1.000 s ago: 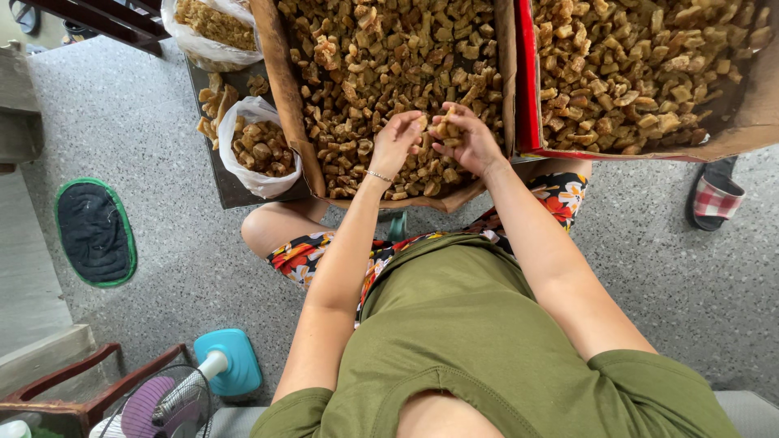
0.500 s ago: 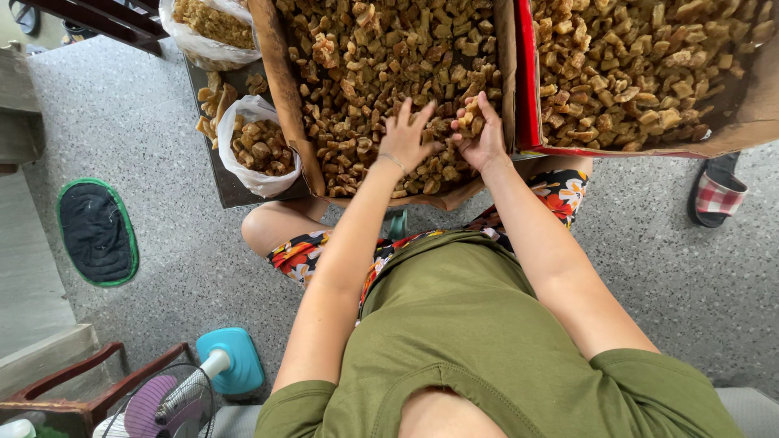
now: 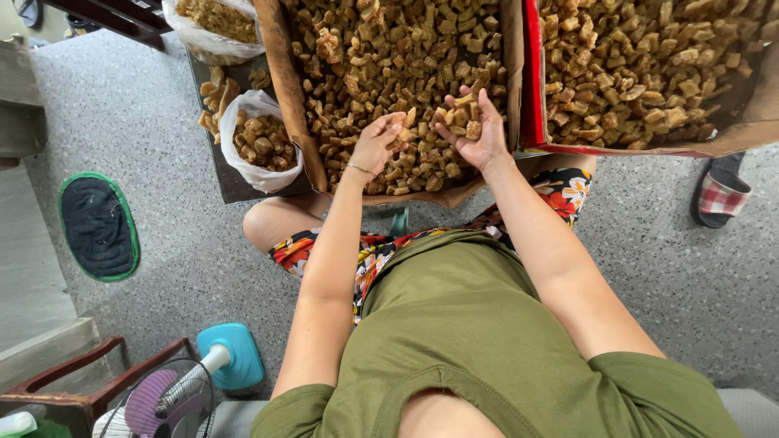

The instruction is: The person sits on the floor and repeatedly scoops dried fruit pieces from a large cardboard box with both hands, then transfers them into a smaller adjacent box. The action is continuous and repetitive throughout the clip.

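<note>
A cardboard tray [image 3: 290,89] full of brown fried snack pieces [image 3: 381,57] lies on the floor in front of me. My right hand [image 3: 475,130] is turned palm up over its near edge, cupping a few snack pieces. My left hand [image 3: 377,144] is beside it, fingers curled on some pieces, a thin bracelet at the wrist. Both hands hover just above the pile.
A second box [image 3: 531,97] with a red wall holds more snack pieces at the right. A white plastic bag [image 3: 260,142] of pieces sits on a dark tray at the left, another bag [image 3: 211,24] behind it. A floor mat [image 3: 97,227], a small fan [image 3: 174,397] and a checked slipper [image 3: 718,195] lie around.
Both hands have lifted off the pile. The right hand turned palm up with pieces in it, and the left hand curled shut around some pieces.
</note>
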